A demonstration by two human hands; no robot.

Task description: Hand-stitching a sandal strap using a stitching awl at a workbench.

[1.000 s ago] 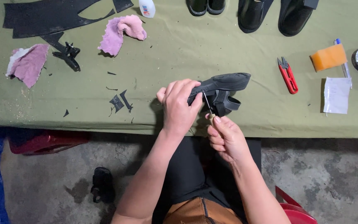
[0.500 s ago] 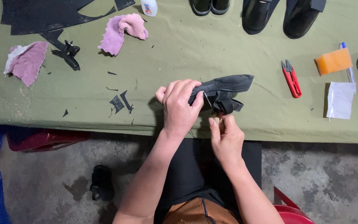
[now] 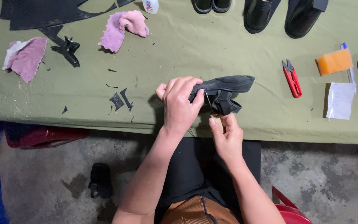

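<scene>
Olive-green worktop edge: left hand fingers wrap the black shoe upper above it; right hand fingers pinch a thin thread beneath, red snips nearby

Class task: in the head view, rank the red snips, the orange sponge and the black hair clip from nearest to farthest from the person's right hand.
From the right hand:
1. Red snips, up and rightward.
2. Orange sponge, further right.
3. Black hair clip, far across near the top left.
</scene>
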